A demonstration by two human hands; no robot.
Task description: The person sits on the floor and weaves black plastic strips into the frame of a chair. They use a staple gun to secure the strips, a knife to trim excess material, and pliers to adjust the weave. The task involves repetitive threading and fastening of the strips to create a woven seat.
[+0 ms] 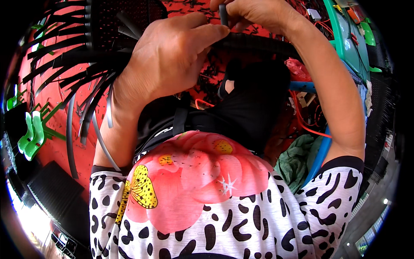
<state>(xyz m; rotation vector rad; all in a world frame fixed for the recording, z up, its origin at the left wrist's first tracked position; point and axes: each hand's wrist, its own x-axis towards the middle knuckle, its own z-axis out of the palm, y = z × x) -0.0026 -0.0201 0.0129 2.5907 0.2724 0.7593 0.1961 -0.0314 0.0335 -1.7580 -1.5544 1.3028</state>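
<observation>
Grey strip [223,15], pinched in the right hand [256,14], meets the curled left hand [170,56] (its hold unclear); seemingly threading, next needing steady tension.

And here's the T-shirt [267,218], white and splashed with black blotches! Across its front blooms a huge pinkish-red flower [181,183] with yellow patches, and look, a yellow butterfly [143,187] dotted in black, plus a white star [227,184] sparkling on the petals. The left sleeve [103,190] and right sleeve [332,190] are short, blotched, banded in black. Down below, black trousers [254,103]! Up top, left hand [168,56] and right hand [263,15], both bare, forearms too.
</observation>
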